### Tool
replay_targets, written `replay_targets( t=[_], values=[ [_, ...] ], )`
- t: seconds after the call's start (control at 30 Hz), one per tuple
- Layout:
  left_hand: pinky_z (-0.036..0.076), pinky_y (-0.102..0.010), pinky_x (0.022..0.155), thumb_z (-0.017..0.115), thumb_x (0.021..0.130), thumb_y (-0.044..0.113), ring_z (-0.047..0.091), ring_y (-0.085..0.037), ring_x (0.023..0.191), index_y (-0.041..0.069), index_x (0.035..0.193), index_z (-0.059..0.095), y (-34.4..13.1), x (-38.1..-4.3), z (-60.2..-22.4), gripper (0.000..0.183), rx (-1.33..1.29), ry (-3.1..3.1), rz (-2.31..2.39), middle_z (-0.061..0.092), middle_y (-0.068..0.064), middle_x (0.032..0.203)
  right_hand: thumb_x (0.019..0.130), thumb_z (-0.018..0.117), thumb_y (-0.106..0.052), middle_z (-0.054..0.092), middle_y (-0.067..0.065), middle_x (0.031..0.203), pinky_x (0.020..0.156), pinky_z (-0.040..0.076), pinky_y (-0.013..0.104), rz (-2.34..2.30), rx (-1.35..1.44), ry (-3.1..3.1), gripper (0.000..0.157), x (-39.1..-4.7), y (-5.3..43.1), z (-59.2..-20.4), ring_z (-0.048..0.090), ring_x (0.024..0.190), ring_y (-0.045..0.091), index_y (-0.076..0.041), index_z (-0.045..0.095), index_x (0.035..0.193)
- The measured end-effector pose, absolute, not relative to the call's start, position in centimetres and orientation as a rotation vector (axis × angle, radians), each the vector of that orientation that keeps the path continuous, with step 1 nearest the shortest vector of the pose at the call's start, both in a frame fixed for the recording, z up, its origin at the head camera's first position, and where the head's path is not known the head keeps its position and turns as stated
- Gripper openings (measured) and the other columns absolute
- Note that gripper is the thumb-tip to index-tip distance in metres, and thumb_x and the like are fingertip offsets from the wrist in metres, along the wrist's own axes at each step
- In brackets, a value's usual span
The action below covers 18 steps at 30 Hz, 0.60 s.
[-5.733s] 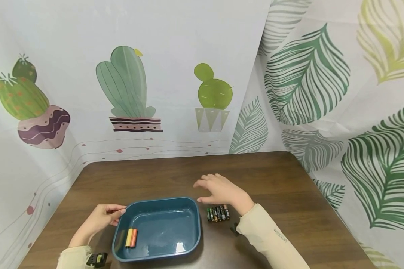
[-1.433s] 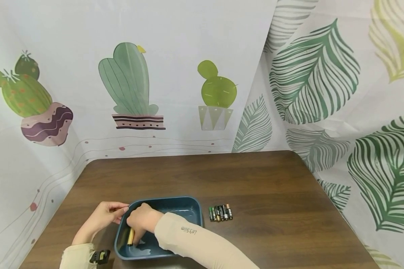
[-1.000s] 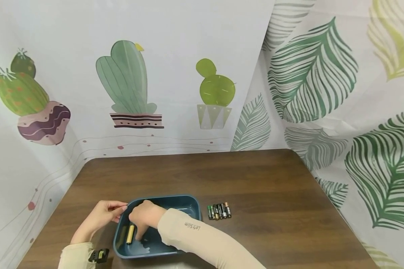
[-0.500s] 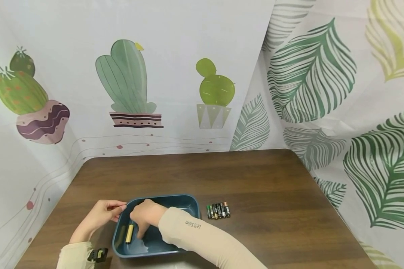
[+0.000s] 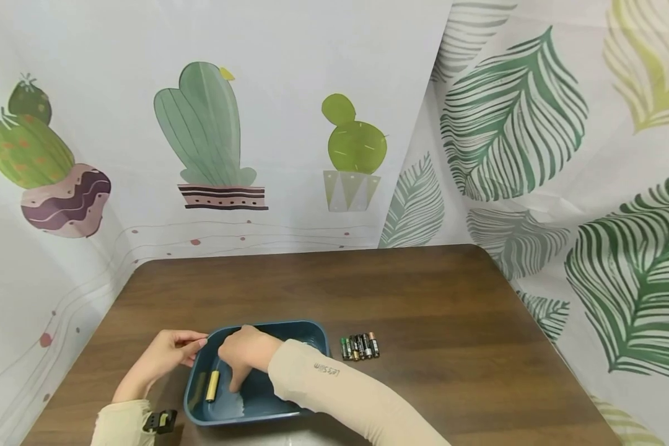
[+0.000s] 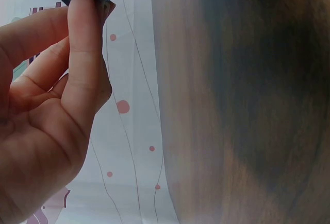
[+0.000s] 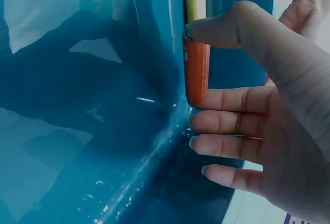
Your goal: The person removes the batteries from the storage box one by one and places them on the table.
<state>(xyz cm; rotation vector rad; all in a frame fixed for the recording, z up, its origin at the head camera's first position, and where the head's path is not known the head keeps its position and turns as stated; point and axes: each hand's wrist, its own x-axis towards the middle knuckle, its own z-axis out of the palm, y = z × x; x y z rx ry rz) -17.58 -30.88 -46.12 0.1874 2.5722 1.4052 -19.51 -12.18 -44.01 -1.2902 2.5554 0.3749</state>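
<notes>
My left hand [image 5: 160,359] pinches the rim of the blue tray [image 5: 240,421] at its far left corner; the left wrist view shows thumb and fingers at the edge. Inside the tray, my right hand [image 5: 251,350] grips an orange battery [image 7: 196,72] end to end between thumb and index finger, its other fingers lying below. The hand hides that battery in the head view. A yellow battery [image 5: 212,386] lies on the tray's left side, apart from the right hand.
Several small batteries [image 5: 360,347] lie side by side in a row on the brown table [image 5: 451,322], right of the tray. A patterned cloth [image 5: 290,124] hangs behind the table. A small black device [image 5: 160,422] sits at the left wrist.
My right hand went from above the table into the tray and took the orange battery from beside the yellow one. Lately it has shifted slightly right, away from the yellow battery. Left hand stays put.
</notes>
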Motion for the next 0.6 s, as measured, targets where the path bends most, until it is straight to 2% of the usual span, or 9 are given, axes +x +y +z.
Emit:
replay_targets(
  t=[0.2, 0.33, 0.5, 0.6],
  values=[
    [0.056, -0.031, 0.060, 0.062, 0.092, 0.005, 0.062, -0.016, 0.062, -0.017, 0.109, 0.063, -30.9, -17.6, -46.2, 0.028, 0.205, 2.572, 1.430, 0.066, -0.014, 0.084, 0.071, 0.075, -0.061, 0.060, -0.018, 0.084, 0.085, 0.042, 0.025, 0.375, -1.342, 2.574, 0.036, -19.4, -10.7, -42.9, 0.055, 0.079, 0.000, -0.031, 0.068, 0.092],
    [0.056, -0.030, 0.059, 0.063, 0.092, 0.005, 0.061, -0.015, 0.061, -0.017, 0.108, 0.063, -30.7, -17.6, -46.2, 0.027, 0.223, 2.589, 1.426, 0.064, -0.011, 0.080, 0.071, 0.074, -0.060, 0.058, -0.017, 0.091, 0.085, 0.041, 0.024, 0.372, -1.390, 2.605, 0.043, -19.3, -8.9, -41.9, 0.054, 0.086, 0.000, -0.031, 0.067, 0.102],
    [0.055, -0.030, 0.059, 0.063, 0.091, 0.004, 0.061, -0.015, 0.061, -0.017, 0.107, 0.063, -30.6, -17.6, -46.3, 0.027, 0.221, 2.588, 1.443, 0.065, -0.013, 0.081, 0.071, 0.074, -0.058, 0.055, -0.015, 0.090, 0.086, 0.041, 0.026, 0.350, -1.422, 2.658, 0.052, -19.3, -6.2, -40.9, 0.052, 0.086, 0.004, -0.027, 0.063, 0.112],
    [0.055, -0.030, 0.059, 0.063, 0.091, 0.003, 0.061, -0.015, 0.060, -0.017, 0.108, 0.063, -30.8, -17.6, -46.4, 0.026, 0.215, 2.591, 1.450, 0.065, -0.014, 0.081, 0.071, 0.074, -0.056, 0.054, -0.014, 0.089, 0.085, 0.041, 0.027, 0.326, -1.443, 2.698, 0.047, -19.4, -4.5, -40.4, 0.051, 0.085, 0.005, -0.026, 0.063, 0.106]
  ],
)
